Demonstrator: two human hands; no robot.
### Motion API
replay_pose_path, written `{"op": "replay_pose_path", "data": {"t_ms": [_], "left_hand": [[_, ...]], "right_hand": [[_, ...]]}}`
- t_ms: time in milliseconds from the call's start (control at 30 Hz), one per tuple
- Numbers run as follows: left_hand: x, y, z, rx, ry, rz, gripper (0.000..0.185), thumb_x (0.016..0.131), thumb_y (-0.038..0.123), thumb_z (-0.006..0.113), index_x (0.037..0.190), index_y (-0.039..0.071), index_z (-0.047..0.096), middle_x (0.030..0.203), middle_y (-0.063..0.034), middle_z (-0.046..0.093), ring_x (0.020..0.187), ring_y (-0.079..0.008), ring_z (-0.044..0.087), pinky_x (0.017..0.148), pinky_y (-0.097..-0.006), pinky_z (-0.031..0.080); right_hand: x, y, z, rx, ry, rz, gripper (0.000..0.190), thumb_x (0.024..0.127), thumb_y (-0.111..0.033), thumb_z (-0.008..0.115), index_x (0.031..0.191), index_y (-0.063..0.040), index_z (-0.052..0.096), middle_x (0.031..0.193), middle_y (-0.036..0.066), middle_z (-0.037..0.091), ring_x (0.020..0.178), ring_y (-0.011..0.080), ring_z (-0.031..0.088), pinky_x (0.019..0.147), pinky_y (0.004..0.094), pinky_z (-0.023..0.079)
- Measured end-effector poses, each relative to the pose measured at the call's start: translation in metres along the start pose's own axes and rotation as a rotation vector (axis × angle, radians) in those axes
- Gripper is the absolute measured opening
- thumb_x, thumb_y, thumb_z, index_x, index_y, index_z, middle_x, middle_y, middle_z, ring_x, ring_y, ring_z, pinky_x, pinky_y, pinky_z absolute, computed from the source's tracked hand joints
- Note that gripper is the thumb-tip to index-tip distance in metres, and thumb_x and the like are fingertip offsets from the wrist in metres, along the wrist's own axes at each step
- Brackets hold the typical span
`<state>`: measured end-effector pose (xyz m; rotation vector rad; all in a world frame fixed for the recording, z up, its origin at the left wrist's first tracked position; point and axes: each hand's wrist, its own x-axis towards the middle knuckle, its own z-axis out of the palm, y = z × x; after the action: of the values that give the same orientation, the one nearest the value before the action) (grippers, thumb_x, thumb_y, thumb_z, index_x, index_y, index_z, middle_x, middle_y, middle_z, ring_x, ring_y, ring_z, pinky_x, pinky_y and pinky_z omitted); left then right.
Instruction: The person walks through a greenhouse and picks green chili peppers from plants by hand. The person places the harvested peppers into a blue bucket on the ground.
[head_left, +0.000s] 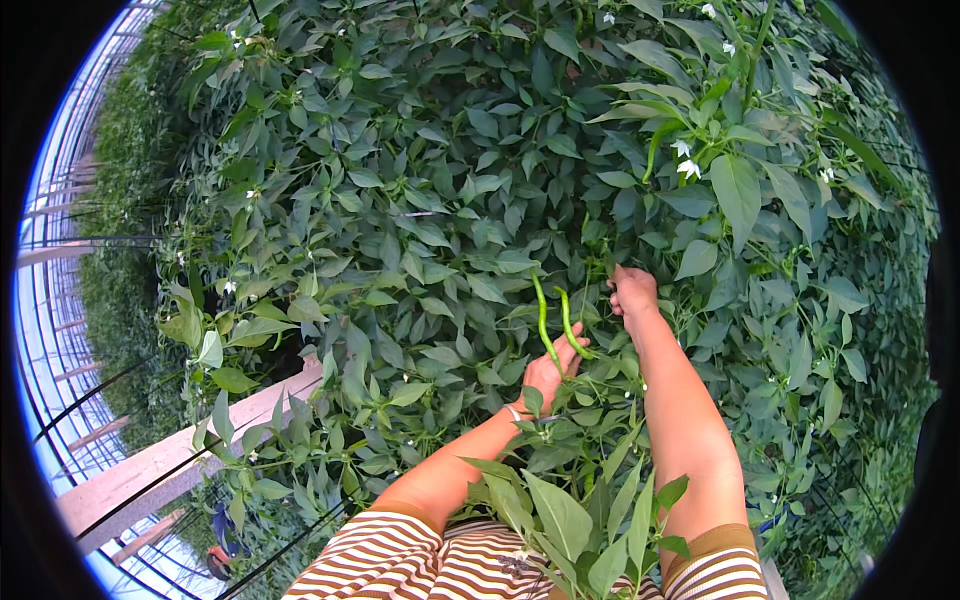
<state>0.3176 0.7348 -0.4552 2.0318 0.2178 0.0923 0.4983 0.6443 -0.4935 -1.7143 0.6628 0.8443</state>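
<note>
Two long, thin green chili peppers, one on the left (541, 315) and one on the right (568, 324), stick up from my left hand (546, 371). That hand is shut around their lower ends, and leaves cover part of its fingers. Further up and to the right, my right hand (634, 291) reaches in among the stems with its fingers curled. Whether it grips anything there is hidden by the hand itself. Dense pepper plants (465, 187) surround both hands. Leafy shoots (570, 517) rise between my forearms, close to my striped shirt (390, 559).
A pale post or beam (195, 465) slants in from the lower left. Thin dark wires (289, 551) run through the foliage. Another green pepper (652, 154) hangs near white flowers (688, 169) at upper right. Blue cloth (223, 525) shows at lower left, and framework (60, 330) lines the left rim.
</note>
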Motion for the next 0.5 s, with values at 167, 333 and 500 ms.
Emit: {"op": "replay_pose_path", "data": {"t_ms": [167, 333, 500], "left_hand": [[-0.003, -0.007, 0.0, -0.166, -0.021, -0.087, 0.037, 0.088, -0.002, 0.053, 0.124, 0.007, 0.049, 0.131, -0.0121, 0.051, 0.11, -0.0236, 0.057, 0.087, -0.0316, 0.049], [0.001, -0.005, -0.009, -0.381, -0.019, -0.348, 0.03, 0.096, 0.019, 0.042, 0.122, 0.01, 0.054, 0.136, -0.0036, 0.046, 0.117, -0.0132, 0.047, 0.085, -0.0245, 0.04], [0.008, -0.008, -0.004, -0.313, 0.145, -0.267, 0.027, 0.085, -0.001, 0.053, 0.11, 0.008, 0.057, 0.125, -0.0095, 0.055, 0.106, -0.0248, 0.056, 0.082, -0.0301, 0.047]], "right_hand": [[0.003, -0.003, -0.016, 0.23, -0.059, 0.189, 0.029, 0.09, -0.028, 0.06, 0.098, 0.0, 0.058, 0.083, 0.008, 0.063, 0.044, 0.0093, 0.041, 0.036, 0.0245, 0.033], [-0.028, -0.011, -0.026, 0.165, -0.311, 0.04, 0.026, 0.093, -0.028, 0.058, 0.104, -0.004, 0.054, 0.087, 0.002, 0.06, 0.045, 0.0055, 0.038, 0.04, 0.0212, 0.031], [-0.051, -0.004, -0.031, -0.04, -0.422, -0.198, 0.025, 0.093, -0.028, 0.056, 0.101, -0.005, 0.056, 0.085, -0.001, 0.063, 0.043, 0.0041, 0.04, 0.04, 0.0198, 0.032]]}}
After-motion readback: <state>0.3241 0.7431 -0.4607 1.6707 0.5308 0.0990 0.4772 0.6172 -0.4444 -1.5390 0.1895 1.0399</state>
